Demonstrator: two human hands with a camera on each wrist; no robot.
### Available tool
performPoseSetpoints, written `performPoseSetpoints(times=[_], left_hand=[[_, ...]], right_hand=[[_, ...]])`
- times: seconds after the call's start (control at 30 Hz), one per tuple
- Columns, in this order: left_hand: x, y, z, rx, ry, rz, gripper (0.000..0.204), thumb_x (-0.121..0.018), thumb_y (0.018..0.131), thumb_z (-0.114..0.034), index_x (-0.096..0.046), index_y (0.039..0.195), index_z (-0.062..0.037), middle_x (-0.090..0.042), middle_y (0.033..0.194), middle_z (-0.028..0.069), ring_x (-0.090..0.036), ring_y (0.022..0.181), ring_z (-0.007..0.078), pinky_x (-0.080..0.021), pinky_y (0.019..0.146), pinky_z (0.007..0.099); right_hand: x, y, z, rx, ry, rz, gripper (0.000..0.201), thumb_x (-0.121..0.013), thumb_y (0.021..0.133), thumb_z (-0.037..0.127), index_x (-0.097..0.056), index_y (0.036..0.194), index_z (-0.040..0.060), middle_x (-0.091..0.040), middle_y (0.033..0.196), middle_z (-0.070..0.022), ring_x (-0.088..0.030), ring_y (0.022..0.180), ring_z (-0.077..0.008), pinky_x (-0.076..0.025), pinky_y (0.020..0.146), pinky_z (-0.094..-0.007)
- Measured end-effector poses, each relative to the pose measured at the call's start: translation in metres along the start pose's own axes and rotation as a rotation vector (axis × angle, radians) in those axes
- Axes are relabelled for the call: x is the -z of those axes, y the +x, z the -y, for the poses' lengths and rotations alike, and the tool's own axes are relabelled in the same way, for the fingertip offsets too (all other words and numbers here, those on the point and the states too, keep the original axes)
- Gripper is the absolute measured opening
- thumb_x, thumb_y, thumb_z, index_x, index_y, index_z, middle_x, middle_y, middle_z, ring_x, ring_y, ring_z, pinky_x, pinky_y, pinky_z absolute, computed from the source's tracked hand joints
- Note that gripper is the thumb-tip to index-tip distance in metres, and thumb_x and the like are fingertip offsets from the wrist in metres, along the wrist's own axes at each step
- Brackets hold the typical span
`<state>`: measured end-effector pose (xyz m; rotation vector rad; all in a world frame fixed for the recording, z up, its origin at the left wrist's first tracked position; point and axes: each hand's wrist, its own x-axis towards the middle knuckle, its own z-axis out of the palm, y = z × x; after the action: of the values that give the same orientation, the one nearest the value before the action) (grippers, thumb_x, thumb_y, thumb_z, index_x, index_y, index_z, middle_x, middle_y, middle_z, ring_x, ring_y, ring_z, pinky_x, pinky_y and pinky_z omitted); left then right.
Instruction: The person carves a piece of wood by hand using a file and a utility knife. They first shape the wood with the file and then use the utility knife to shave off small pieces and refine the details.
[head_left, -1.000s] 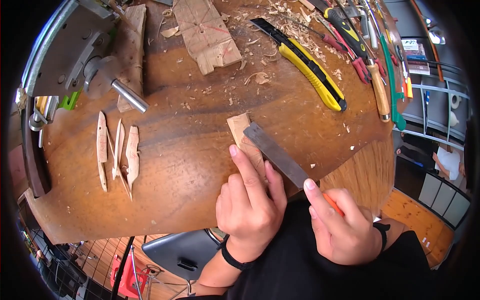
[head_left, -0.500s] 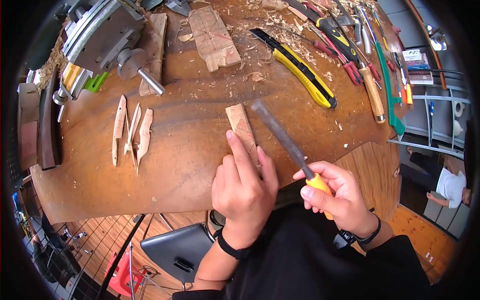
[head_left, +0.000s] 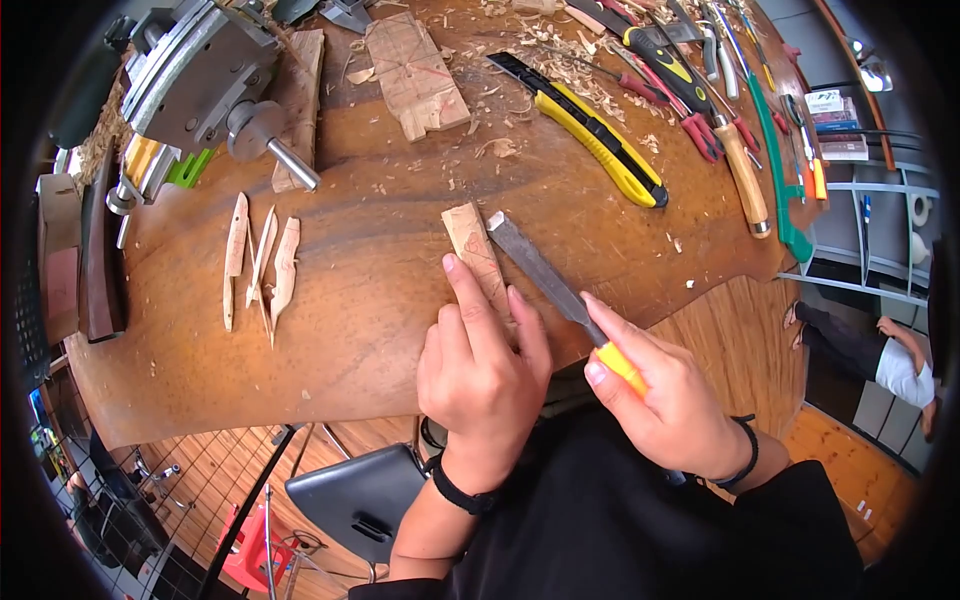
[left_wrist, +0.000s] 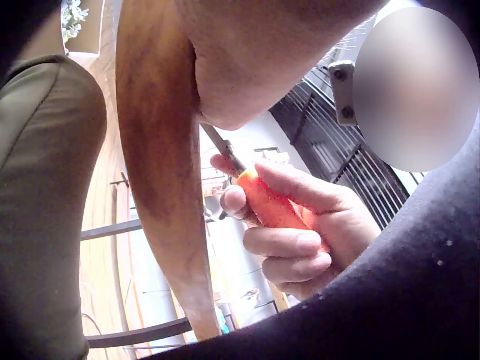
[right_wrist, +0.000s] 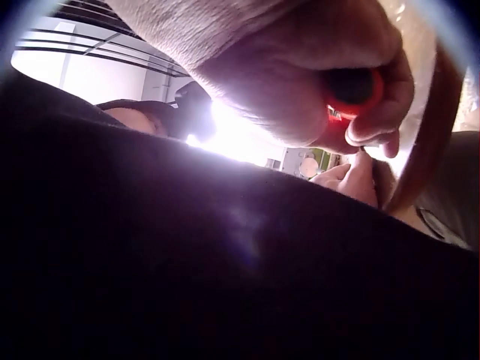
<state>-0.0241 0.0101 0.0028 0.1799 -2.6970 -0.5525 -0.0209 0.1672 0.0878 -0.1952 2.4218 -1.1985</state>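
Note:
A small flat wooden block (head_left: 472,240) with red pencil lines lies on the workbench near its front edge. My left hand (head_left: 478,372) grips its near end, index finger along the left side and thumb at the right. In my right hand (head_left: 668,400) is a chisel (head_left: 545,272), its wide dark blade pointing up and left. The bright tip is just right of the block's far end. My right index finger stretches along the blade's neck, and the other fingers curl round the orange-yellow handle (left_wrist: 274,202), as the left wrist view shows. The right wrist view is mostly dark cloth.
Several carved wood slivers (head_left: 260,260) lie to the left, below a metal vise (head_left: 205,85). A marked board (head_left: 415,80) and a yellow utility knife (head_left: 590,135) lie farther back. Shavings and hand tools, including a wooden-handled one (head_left: 745,180), crowd the right rear.
The chisel, over the block a second ago, swung off to the right with its handle showing, then came back beside the block. The right index finger now lies along its neck. The left hand keeps its grip.

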Motion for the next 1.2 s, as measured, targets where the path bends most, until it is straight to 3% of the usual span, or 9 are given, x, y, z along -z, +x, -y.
performPoseSetpoints(times=[0.03, 0.17, 0.27, 0.43, 0.57, 0.73, 0.97, 1.03, 1.2], left_hand=[[0.0, 0.0, 0.0, 0.002, 0.01, 0.006, 0.057, -0.074, 0.087, -0.02, -0.062, 0.134, 0.0103, -0.055, 0.072, 0.0071, -0.056, 0.057, 0.0214, -0.047, 0.052, 0.0334], [0.0, 0.001, -0.001, 0.009, 0.012, 0.014, 0.057, -0.074, 0.088, -0.021, -0.061, 0.134, 0.0105, -0.054, 0.071, 0.0069, -0.055, 0.057, 0.0214, -0.047, 0.052, 0.0335], [0.002, 0.002, 0.0, 0.008, 0.009, 0.026, 0.057, -0.074, 0.089, -0.022, -0.061, 0.135, 0.0105, -0.054, 0.071, 0.0068, -0.056, 0.057, 0.0213, -0.047, 0.052, 0.0333], [0.003, 0.003, 0.0, 0.002, -0.005, 0.034, 0.057, -0.074, 0.09, -0.023, -0.061, 0.134, 0.0115, -0.054, 0.071, 0.0069, -0.055, 0.056, 0.021, -0.046, 0.051, 0.033], [0.001, 0.004, -0.001, -0.002, 0.006, 0.023, 0.055, -0.073, 0.091, -0.021, -0.061, 0.133, 0.012, -0.054, 0.07, 0.0068, -0.055, 0.055, 0.021, -0.046, 0.05, 0.033], [0.002, 0.004, -0.002, -0.004, 0.012, 0.046, 0.054, -0.072, 0.092, -0.019, -0.06, 0.134, 0.0128, -0.053, 0.07, 0.0068, -0.053, 0.054, 0.0202, -0.045, 0.049, 0.0324], [0.006, 0.003, -0.002, -0.004, 0.007, 0.105, 0.054, -0.071, 0.093, -0.018, -0.059, 0.134, 0.0142, -0.053, 0.071, 0.0073, -0.053, 0.054, 0.0199, -0.045, 0.049, 0.0321], [0.008, 0.003, -0.003, 0.053, -0.083, 0.14, 0.058, -0.069, 0.092, -0.012, -0.053, 0.142, 0.012, -0.058, 0.078, 0.0141, -0.059, 0.061, 0.0299, -0.048, 0.054, 0.0397], [0.005, 0.003, -0.002, 0.023, -0.054, 0.091, 0.056, -0.069, 0.092, -0.014, -0.055, 0.139, 0.0132, -0.056, 0.076, 0.012, -0.058, 0.06, 0.0267, -0.048, 0.053, 0.037]], right_hand=[[0.001, 0.0, 0.004, -0.037, -0.007, 0.03, 0.054, -0.061, 0.102, 0.013, -0.045, 0.15, -0.0052, -0.069, 0.101, -0.0255, -0.07, 0.086, -0.0395, -0.055, 0.078, -0.0413], [0.003, -0.004, 0.006, -0.027, 0.042, 0.014, 0.053, -0.06, 0.103, 0.013, -0.045, 0.15, -0.0054, -0.068, 0.104, -0.0266, -0.071, 0.088, -0.0385, -0.055, 0.079, -0.0408], [0.008, -0.004, 0.015, -0.166, 0.089, 0.107, 0.052, -0.059, 0.103, 0.013, -0.045, 0.15, -0.0055, -0.068, 0.106, -0.0279, -0.071, 0.087, -0.0395, -0.055, 0.078, -0.0421], [0.0, -0.004, 0.009, 0.034, -0.088, 0.028, 0.05, -0.057, 0.104, 0.012, -0.046, 0.149, -0.0042, -0.067, 0.099, -0.0266, -0.069, 0.082, -0.0437, -0.055, 0.071, -0.0473], [-0.001, -0.007, 0.015, -0.013, -0.12, 0.006, 0.049, -0.058, 0.103, 0.012, -0.048, 0.148, -0.0032, -0.066, 0.092, -0.025, -0.067, 0.075, -0.044, -0.054, 0.065, -0.0486], [-0.003, -0.008, 0.02, -0.027, -0.298, -0.008, 0.05, -0.06, 0.102, 0.014, -0.05, 0.148, -0.0011, -0.06, 0.076, -0.0179, -0.061, 0.057, -0.0361, -0.052, 0.054, -0.0445], [-0.011, -0.007, 0.023, -0.028, -0.4, -0.019, 0.052, -0.063, 0.099, 0.015, -0.051, 0.148, -0.0016, -0.056, 0.071, -0.014, -0.058, 0.052, -0.0298, -0.05, 0.049, -0.0395], [-0.013, -0.006, 0.021, 0.004, -0.396, -0.041, 0.052, -0.064, 0.099, 0.016, -0.051, 0.147, -0.0026, -0.057, 0.072, -0.0139, -0.058, 0.052, -0.0294, -0.05, 0.048, -0.0387], [-0.026, -0.009, 0.006, 0.042, -0.404, -0.091, 0.052, -0.064, 0.1, 0.016, -0.051, 0.146, -0.0031, -0.057, 0.071, -0.0142, -0.058, 0.051, -0.0295, -0.051, 0.048, -0.0385]])
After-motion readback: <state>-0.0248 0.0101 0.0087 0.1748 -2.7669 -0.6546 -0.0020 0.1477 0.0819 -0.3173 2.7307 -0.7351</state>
